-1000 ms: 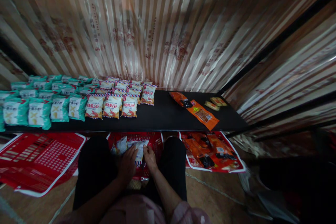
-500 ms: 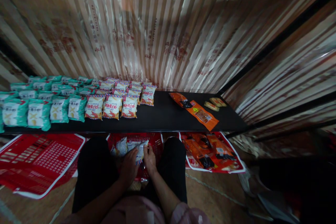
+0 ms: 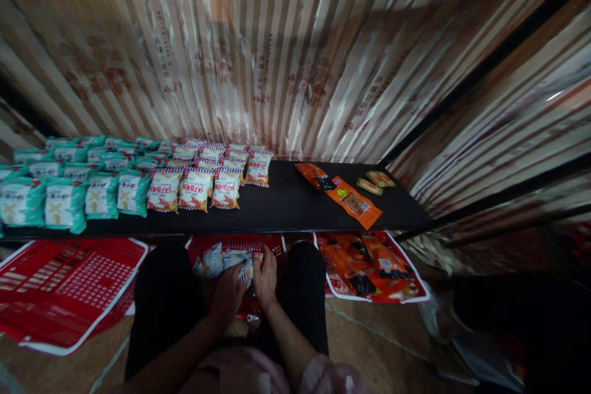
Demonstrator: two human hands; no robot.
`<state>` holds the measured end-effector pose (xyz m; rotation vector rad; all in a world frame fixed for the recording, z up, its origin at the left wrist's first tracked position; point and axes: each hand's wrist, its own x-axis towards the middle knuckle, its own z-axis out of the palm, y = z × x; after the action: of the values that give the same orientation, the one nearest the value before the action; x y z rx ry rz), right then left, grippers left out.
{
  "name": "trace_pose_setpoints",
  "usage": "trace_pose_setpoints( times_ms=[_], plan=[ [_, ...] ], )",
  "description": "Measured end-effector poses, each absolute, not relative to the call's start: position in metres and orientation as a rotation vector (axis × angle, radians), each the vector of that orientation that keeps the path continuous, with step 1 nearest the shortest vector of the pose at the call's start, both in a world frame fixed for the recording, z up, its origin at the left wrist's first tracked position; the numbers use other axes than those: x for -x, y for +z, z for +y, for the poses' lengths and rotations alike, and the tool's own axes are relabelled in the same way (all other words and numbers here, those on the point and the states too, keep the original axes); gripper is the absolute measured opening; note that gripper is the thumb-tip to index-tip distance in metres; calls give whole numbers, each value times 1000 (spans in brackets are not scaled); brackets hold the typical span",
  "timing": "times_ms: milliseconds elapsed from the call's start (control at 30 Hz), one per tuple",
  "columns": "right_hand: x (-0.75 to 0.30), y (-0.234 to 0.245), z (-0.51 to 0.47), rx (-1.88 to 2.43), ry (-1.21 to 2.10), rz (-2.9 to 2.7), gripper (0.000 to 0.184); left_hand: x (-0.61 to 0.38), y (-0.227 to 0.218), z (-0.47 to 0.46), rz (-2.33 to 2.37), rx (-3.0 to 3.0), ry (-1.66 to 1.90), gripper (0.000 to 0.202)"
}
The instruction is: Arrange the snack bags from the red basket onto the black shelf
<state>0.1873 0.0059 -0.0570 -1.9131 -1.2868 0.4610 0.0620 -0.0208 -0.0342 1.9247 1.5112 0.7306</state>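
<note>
Both hands are low between my knees, over a red basket (image 3: 273, 245). My left hand (image 3: 228, 290) has its fingers closed round a small white snack bag (image 3: 246, 271) with a red-and-blue striped edge. Against the right side of that bag, my right hand (image 3: 266, 277) is closed, its fingers partly hiding a reddish printed part. More white snack bags (image 3: 212, 260) lie in the basket just beyond my left hand. Up on the black shelf (image 3: 272, 212), several matching shrimp snack bags (image 3: 192, 189) stand in rows.
Green-and-white snack bags (image 3: 64, 204) fill the shelf's left end. Orange packets (image 3: 355, 202) and small yellowish packets (image 3: 376, 181) lie at its right. A red basket (image 3: 69, 283) stands at left; another basket (image 3: 418, 283) at right holds orange packets. Striped sheeting (image 3: 277, 43) hangs behind.
The snack bag in my hands has been turned and sits lower, its striped edge now tilted. My right hand has shifted slightly. The view has moved a little.
</note>
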Motion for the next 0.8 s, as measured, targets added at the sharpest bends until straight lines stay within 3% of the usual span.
trace_pose_setpoints(
  times_ms=[167, 433, 800],
  plan=[
    [-188, -43, 5, 1790, 328, -1497, 44, -57, -28, -16, 1458, -1912, 744, 41],
    [-190, -7, 3, 1677, 521, -1730, 44, -44, -15, -3, 1346, -1918, 698, 39],
    [-192, -3, 0, 1821, 639, -1809, 51, -39, 10, 14, 1282, -1892, 527, 35]
  ],
)
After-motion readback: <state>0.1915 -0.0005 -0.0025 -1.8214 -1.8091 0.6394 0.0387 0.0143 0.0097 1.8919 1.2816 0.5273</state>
